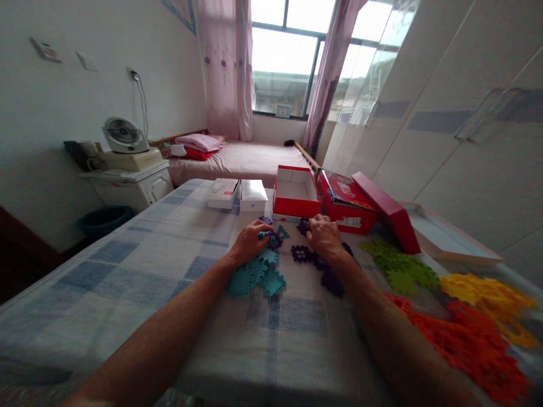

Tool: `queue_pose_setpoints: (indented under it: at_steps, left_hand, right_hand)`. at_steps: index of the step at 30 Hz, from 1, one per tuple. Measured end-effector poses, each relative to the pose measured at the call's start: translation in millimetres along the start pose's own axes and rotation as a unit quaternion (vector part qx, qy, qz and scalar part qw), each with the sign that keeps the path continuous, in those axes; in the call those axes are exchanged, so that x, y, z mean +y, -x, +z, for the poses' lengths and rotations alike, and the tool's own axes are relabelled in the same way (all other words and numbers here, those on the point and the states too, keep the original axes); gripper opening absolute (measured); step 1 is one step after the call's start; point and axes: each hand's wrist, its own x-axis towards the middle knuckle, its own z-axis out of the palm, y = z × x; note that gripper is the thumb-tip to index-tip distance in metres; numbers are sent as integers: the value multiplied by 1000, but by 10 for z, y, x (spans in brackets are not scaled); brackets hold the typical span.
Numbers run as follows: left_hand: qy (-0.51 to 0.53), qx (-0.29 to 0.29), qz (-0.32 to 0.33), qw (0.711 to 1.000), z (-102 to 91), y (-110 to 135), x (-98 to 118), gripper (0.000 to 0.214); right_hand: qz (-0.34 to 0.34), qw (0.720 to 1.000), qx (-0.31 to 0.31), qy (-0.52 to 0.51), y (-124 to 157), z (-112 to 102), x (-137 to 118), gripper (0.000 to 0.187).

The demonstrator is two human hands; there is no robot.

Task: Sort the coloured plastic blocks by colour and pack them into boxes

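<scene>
Just beyond purple pieces (301, 254): open red box (297, 205), white boxes (253, 198).

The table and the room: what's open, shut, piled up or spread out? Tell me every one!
Red box with white inside, open
Printed red box, can't tell if shut
White boxes, can't tell if fully shut
Turquoise pieces, overlapping beside left hand
Purple pieces, spread out near right hand
Green pieces, piled
Yellow pieces, piled
Orange-red pieces, piled
Curtains, pulled apart
Wardrobe doors, shut
Fan, can't tell if on
</scene>
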Motion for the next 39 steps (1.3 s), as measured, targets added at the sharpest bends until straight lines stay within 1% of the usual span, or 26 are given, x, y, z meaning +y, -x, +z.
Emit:
queue_pose_setpoints:
  at_steps: [2, 3, 4, 5, 7, 9, 11, 13, 16, 18, 20, 22, 24, 27, 29, 30, 32, 35, 37, 39]
  left_hand:
    - [10, 0, 0, 1000, -4, -4, 24, 24]
    - [11, 7, -4, 1000, -7, -8, 36, 24]
    - [9, 20, -10, 1000, -13, -13, 44, 25]
    - [5, 39, -20, 999, -20, -18, 47, 25]
    - [-14, 75, -42, 996, -42, -27, 27, 27]
    - [-44, 87, -61, 993, -64, -33, -32, 28]
    - [-71, 65, -76, 992, -76, -33, -119, 30]
    - [-87, 25, -88, 992, -70, -27, -205, 32]
    - [-99, -18, -94, 991, -34, -14, -284, 34]
    - [-98, -22, -92, 991, -16, -7, -290, 34]
    - [-90, -19, -89, 992, -17, -3, -269, 33]
    - [-86, -16, -85, 993, -38, -4, -231, 33]
    - [-88, -17, -80, 993, -68, -8, -185, 31]
    - [-78, -21, -85, 993, -103, -16, -116, 29]
    - [-67, -11, -100, 993, -110, -21, -85, 27]
    - [-64, -2, -109, 992, -108, -23, -78, 27]
    - [-61, 14, -126, 990, -98, -26, -81, 27]
    - [-61, 21, -145, 987, -71, -27, -117, 31]
    - [-63, 14, -150, 987, -50, -27, -146, 34]
    - [-66, 5, -148, 987, -31, -27, -172, 38]
  right_hand:
    - [33, 999, -3, 32, 32, -48, 92, 24]
    - [45, 999, 1, 31, 46, -60, 111, 25]
    - [44, 999, 5, 14, 57, -61, 108, 27]
    - [30, 999, 4, -18, 64, -51, 80, 28]
    - [-38, 994, -14, -104, 73, -3, -37, 30]
    - [-131, 977, -40, -163, 83, 65, -196, 33]
    - [-196, 964, -53, -170, 105, 127, -341, 36]
    - [-216, 963, -54, -154, 137, 166, -436, 34]
    - [-205, 969, -38, -129, 179, 170, -479, 22]
    - [-204, 971, -32, -123, 186, 138, -459, 18]
    - [-192, 973, -24, -124, 173, 84, -403, 18]
    - [-156, 982, -3, -111, 150, 20, -304, 18]
    - [-103, 992, 10, -66, 132, -41, -172, 18]
    - [-20, 1000, -7, 10, 125, -99, 10, 18]
    - [10, 1000, -13, 11, 113, -110, 49, 23]
    - [10, 1000, -10, -7, 96, -107, 33, 26]
    - [-11, 998, -1, -57, 32, -86, -67, 29]
    - [-54, 992, -10, -116, -135, -19, -329, 30]
    - [-54, 990, -30, -129, -265, 37, -520, 32]
    - [-36, 990, -51, -128, -379, 90, -692, 34]
